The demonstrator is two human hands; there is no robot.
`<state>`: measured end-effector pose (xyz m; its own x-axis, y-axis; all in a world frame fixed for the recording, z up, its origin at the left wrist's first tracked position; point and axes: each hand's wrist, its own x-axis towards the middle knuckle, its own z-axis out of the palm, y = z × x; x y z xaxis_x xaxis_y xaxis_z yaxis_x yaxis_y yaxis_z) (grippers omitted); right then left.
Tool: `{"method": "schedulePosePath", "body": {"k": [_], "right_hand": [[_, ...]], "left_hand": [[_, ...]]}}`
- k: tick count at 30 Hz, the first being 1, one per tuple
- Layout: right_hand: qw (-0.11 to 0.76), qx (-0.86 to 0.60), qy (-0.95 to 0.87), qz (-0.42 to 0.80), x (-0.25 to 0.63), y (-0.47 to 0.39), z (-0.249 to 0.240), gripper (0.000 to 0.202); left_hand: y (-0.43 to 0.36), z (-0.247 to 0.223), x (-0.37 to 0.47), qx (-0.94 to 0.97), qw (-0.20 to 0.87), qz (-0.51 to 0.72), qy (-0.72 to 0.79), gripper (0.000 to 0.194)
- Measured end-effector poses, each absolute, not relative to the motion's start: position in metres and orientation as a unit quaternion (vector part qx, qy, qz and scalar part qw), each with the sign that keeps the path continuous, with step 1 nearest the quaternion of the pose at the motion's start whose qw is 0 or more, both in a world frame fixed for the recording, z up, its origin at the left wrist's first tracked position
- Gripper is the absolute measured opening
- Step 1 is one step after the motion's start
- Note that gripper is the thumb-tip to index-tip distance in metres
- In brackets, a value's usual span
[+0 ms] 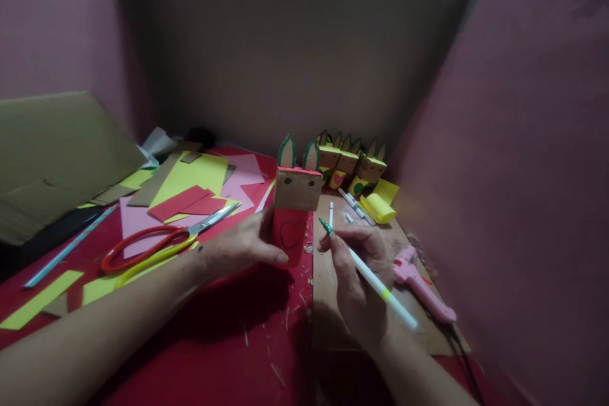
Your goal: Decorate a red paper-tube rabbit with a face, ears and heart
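A red paper figure (295, 228) stands upright near the middle, with a brown cardboard box-shaped head, two dark eye dots and two green-edged ears. An outlined heart shows on its red body. My left hand (252, 242) is wrapped round the left side of that body, its thumb across the lower front. Just to the right, my right hand (359, 266) pinches a white marker (375, 279) whose green tip points up and left at the figure, a small gap away from it.
Scissors (157, 244) with red and yellow handles lie on coloured paper (195, 177) at left, near a blue stick (71, 246). Behind at right stand several similar figures (349, 165). A cardboard sheet (333, 323) bears markers (354, 206), a yellow roll (379, 208) and a pink glue gun (423, 288).
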<state>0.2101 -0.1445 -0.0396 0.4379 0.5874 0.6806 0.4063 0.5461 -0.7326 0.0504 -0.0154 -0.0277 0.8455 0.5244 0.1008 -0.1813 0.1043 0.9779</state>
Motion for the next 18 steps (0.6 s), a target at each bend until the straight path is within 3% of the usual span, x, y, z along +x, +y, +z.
{"method": "schedulePosePath", "body": {"k": [8,13,18], "right_hand": [[0.696,-0.418,-0.583,-0.011,0.205,-0.141,-0.053,0.026],[0.650,-0.414,-0.636,-0.049,0.205,-0.145,-0.051,0.027],[0.683,-0.410,-0.604,-0.035,0.203,-0.143,-0.058,0.032]], "left_hand": [[-0.018,-0.027,0.047,0.595,0.742,0.280,0.129,0.059],[-0.020,-0.025,0.046,0.591,0.747,0.284,0.107,0.053],[-0.023,-0.022,0.046,0.587,0.749,0.282,0.120,0.052]]}}
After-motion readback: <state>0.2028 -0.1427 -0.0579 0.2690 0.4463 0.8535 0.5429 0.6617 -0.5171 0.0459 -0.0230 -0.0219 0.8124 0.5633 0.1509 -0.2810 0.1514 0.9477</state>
